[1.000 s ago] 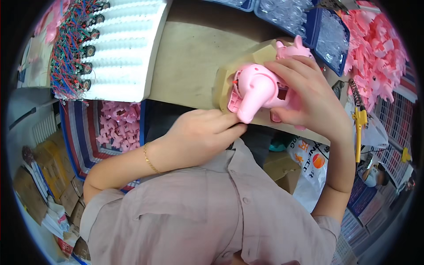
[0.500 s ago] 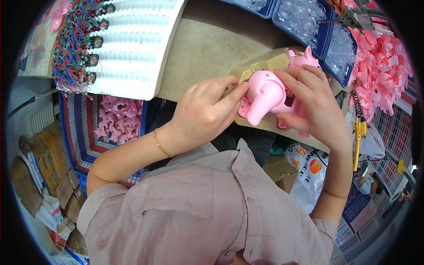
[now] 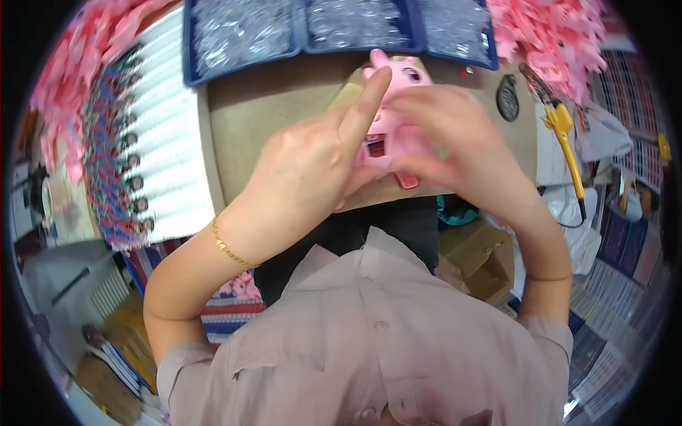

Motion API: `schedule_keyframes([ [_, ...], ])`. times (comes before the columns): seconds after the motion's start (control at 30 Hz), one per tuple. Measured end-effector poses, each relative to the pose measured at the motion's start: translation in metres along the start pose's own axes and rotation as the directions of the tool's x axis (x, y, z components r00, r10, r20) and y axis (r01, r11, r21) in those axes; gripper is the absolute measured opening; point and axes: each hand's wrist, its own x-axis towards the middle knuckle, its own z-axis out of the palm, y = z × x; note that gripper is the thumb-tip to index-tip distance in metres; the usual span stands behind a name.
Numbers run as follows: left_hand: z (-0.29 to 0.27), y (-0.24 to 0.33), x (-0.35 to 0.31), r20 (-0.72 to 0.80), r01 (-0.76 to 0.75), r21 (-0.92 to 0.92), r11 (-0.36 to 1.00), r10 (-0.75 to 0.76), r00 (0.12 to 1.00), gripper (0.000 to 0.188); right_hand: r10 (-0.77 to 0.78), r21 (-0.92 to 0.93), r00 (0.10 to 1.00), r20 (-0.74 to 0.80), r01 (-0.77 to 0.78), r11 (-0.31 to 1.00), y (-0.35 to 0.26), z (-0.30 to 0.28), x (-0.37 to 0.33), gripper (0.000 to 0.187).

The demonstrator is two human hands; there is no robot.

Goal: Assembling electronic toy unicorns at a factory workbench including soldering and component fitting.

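A pink plastic toy animal (image 3: pixel 401 77) with a dark eye and upright ears lies on the table in front of me, its body showing a rectangular opening (image 3: pixel 376 146). My left hand (image 3: pixel 298 156) grips its left side, the index finger stretched up along the head and the thumb low by the body. Curled around the right side is my right hand (image 3: pixel 462 135), smeared by motion, with its thumb near the belly. Both hands cover much of the toy. Part of a tan block (image 3: pixel 347 94) shows behind it.
Blue bins (image 3: pixel 302 51) of clear plastic parts line the back. On the left, a white foam tray (image 3: pixel 174 142) holds wired round components (image 3: pixel 133 153). Pink pieces (image 3: pixel 550 35) are heaped at back right. A yellow tool (image 3: pixel 561 124) hangs at right; a black coil (image 3: pixel 508 98) lies nearby.
My view has swung to the right. The toy now shows its rectangular opening instead of the rounded pink part seen before, and both hands have shifted their hold on it.
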Motion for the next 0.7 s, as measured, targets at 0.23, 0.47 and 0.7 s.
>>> schedule_keyframes([
  [0.23,-0.002,0.011,0.02,0.369,-0.164,0.255,0.953,0.061,0.927,0.068,0.66,0.709,0.461,0.593,-0.688,-0.157,-0.023,0.013,-0.062,0.026],
  [0.47,-0.003,0.023,0.028,0.415,-0.059,0.365,0.929,-0.106,0.903,0.06,0.676,0.823,0.509,0.534,-0.496,-0.277,-0.041,0.034,-0.067,0.025],
  [0.7,-0.004,0.018,0.031,0.444,-0.142,0.338,0.931,-0.025,0.896,0.063,0.485,0.185,0.84,-0.246,-0.45,0.874,0.005,0.033,-0.074,0.021],
])
